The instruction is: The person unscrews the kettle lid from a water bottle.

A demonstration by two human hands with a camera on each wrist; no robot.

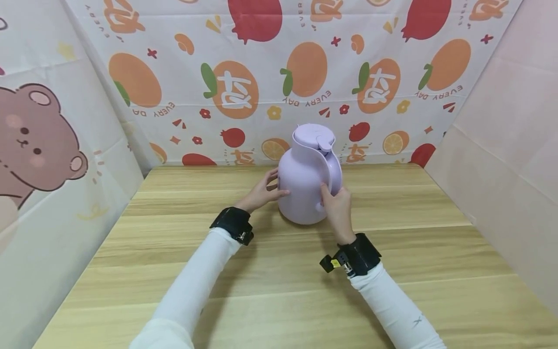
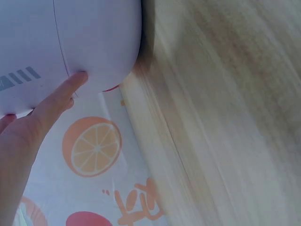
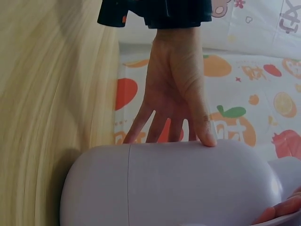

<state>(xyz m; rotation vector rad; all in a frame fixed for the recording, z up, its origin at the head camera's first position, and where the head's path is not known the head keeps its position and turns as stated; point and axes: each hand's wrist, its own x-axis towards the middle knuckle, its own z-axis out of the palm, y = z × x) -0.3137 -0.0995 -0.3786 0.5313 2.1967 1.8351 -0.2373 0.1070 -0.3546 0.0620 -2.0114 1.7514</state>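
A lilac thermos jug (image 1: pixel 301 182) stands upright on the wooden table, its round lid (image 1: pixel 311 134) uppermost. Its curved handle (image 1: pixel 326 167) faces toward the person's right side, and my right hand (image 1: pixel 337 208) grips it, thumb showing on the near side. On the opposite flank, my left hand (image 1: pixel 263 190) touches the jug's body with spread, fairly straight fingers. In the left wrist view, the left fingers (image 2: pixel 63 94) rest against the smooth wall near a seam line. The right wrist view catches the left hand (image 3: pixel 174 89) across the jug, plus a few right fingers (image 3: pixel 282 209) at the handle.
The wood-grain table (image 1: pixel 279 300) extends around the jug. Behind it hangs a fruit-printed cloth (image 1: pixel 270 82), close to the jug. A bear-printed cloth (image 1: pixel 39 140) borders the left, and a plain pale cloth (image 1: pixel 505 145) borders the right.
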